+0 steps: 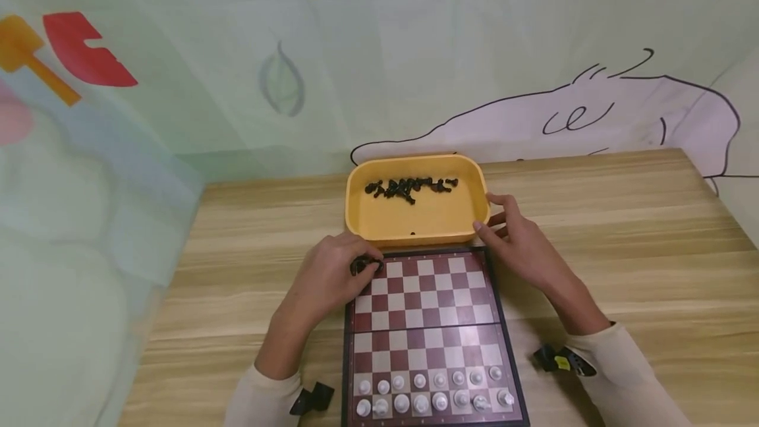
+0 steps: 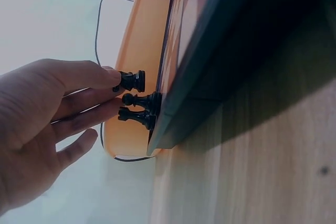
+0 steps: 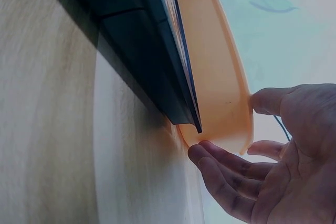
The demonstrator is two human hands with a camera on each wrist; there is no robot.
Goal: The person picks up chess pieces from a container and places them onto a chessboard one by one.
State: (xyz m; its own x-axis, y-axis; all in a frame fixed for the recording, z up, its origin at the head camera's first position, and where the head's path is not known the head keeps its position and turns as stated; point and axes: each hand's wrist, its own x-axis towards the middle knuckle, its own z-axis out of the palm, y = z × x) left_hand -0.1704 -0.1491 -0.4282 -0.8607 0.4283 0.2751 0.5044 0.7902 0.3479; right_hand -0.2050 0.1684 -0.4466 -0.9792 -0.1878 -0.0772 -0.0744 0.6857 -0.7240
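My left hand [image 1: 335,275] is over the far left corner of the chessboard [image 1: 423,337]. Its thumb and fingertips pinch a black knight [image 2: 134,81], base toward the board. Beside it, a black pawn [image 2: 142,100] and a black rook [image 2: 137,116] stand on the board, close to my fingers. My right hand [image 1: 518,239] holds the right side of a yellow plastic tray [image 1: 415,240], thumb and fingers curled about its near corner. Inside the tray, a heap of black chess pieces [image 1: 403,187] lies toward the back wall.
Two rows of white chess pieces [image 1: 439,401] stand along the board's near edge. The tray sits directly behind the board on a wooden table [image 1: 622,236]. A printed cloth [image 1: 379,51] hangs behind the table's back edge.
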